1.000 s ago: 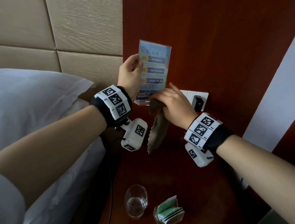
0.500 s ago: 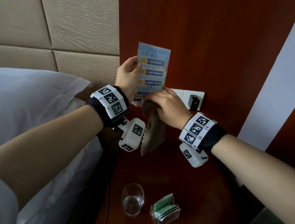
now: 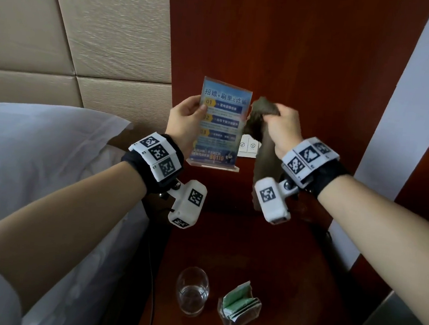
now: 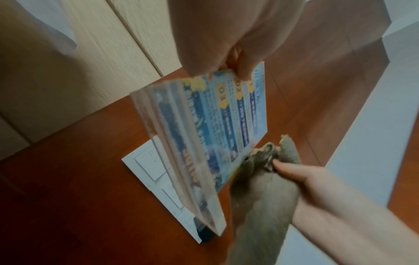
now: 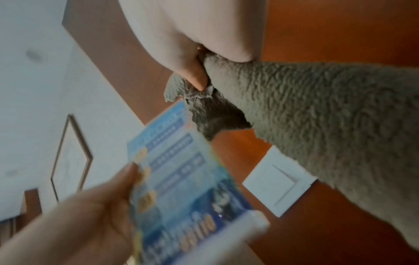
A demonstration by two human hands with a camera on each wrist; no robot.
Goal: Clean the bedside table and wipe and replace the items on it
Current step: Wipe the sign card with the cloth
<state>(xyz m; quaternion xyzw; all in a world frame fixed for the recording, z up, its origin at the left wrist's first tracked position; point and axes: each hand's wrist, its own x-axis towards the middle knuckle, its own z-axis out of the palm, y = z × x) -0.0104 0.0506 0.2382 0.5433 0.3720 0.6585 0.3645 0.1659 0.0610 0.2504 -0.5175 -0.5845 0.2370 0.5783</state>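
Note:
My left hand [image 3: 186, 119] holds a blue printed sign in a clear acrylic stand [image 3: 220, 127] upright above the back of the dark wooden bedside table [image 3: 276, 270], thumb on its front face. The same sign [image 4: 229, 129] [image 5: 183, 181] shows in both wrist views. My right hand [image 3: 280, 126] grips a bunched grey-brown cloth [image 3: 260, 114] beside the sign's upper right edge. The cloth [image 5: 317, 122] [image 4: 263, 193] hangs down past my wrist. Whether it touches the sign I cannot tell.
A drinking glass [image 3: 192, 290] and a clear holder with green packets [image 3: 239, 308] stand near the table's front edge. White wall switches [image 3: 248, 148] sit on the wood panel behind the sign. The bed with a white pillow [image 3: 43, 143] lies to the left.
My right hand has lifted the cloth from the sign's lower edge up to beside its upper right edge. The left hand still holds the sign upright.

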